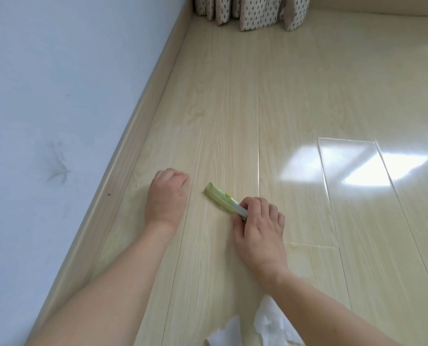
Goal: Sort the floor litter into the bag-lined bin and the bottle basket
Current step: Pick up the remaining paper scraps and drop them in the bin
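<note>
A flat green wrapper (219, 196) with a white patch lies on the pale wooden floor. My right hand (257, 228) pinches its near end between the thumb and fingers. To the left of the wrapper, my left hand (166, 197) rests on the floor with its fingers curled under, holding nothing. Crumpled white tissue (270, 323) lies on the floor at the bottom, between my forearms. Neither the bin nor the basket is in view.
A white wall (58, 108) with a wooden skirting board (138, 126) runs along the left. Patterned curtain folds (250, 11) hang down to the floor at the far end. Glare from a window shines on the boards at the right.
</note>
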A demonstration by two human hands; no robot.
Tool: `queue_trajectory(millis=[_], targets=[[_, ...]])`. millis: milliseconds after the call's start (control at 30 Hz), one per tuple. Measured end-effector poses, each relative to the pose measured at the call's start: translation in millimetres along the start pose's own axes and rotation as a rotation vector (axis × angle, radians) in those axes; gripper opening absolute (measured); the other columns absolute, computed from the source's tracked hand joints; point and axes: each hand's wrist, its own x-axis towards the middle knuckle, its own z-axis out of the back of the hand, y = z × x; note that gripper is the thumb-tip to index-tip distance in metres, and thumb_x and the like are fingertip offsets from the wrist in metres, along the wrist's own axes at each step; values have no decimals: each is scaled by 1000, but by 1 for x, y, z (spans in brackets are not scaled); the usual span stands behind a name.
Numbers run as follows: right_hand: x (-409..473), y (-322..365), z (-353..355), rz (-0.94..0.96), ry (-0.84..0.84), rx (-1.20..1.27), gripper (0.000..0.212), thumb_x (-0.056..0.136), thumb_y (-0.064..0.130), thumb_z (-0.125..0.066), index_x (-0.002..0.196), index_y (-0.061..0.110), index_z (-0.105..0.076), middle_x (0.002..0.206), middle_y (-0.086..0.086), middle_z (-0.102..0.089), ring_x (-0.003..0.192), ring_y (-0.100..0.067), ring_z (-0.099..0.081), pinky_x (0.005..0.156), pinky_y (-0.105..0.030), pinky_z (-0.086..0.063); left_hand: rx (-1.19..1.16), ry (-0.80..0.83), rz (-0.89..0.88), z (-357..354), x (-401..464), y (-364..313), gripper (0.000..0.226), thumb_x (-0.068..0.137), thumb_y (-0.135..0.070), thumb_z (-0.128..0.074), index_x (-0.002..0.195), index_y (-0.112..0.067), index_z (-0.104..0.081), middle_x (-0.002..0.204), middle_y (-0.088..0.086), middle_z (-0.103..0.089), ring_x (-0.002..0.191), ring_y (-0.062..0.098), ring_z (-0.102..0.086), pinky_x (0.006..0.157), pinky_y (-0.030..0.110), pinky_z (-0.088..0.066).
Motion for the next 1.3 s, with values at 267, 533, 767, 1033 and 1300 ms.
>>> queue_trajectory(millis=[267,533,767,1033,1300], targets=[[-5,3,5,13,24,56,6,94,23,-46,100,25,-45,99,11,-46,92,-15,-34,85,-26,-22,52,-26,-140,45,-166,-3,34,83,1,-45,103,1,-73,105,13,-70,101,20,-54,103,30,-40],[-4,20,15,-246,116,134,31,90,13,-42,115,24,-56,100,8,-52,96,-19,-45,85,-29,-25,78,-52,-173,38,-165,6,36,75,7,-51,103,-2,-72,101,11,-68,94,23,-52,95,38,-44],[-48,79,89,-451,235,642,18,92,10,-44,84,23,-53,67,3,-43,53,-13,-38,45,-23,-33,52,-71,-173,45,-162,2,34,69,7,-48,92,-3,-72,88,12,-65,82,25,-45,81,31,-41],[-134,76,180,-602,188,605,17,92,7,-45,99,13,-59,72,-2,-44,55,-14,-34,52,-25,-30,22,-47,36,61,-162,-2,25,69,0,-46,75,0,-71,79,18,-63,77,35,-55,69,37,-41],[-215,24,270,-590,123,505,18,90,8,-50,104,8,-61,82,-9,-50,59,-17,-36,54,-28,-29,-659,-36,819,107,-213,-36,26,75,12,-55,87,-4,-73,75,6,-66,71,20,-58,63,25,-42]])
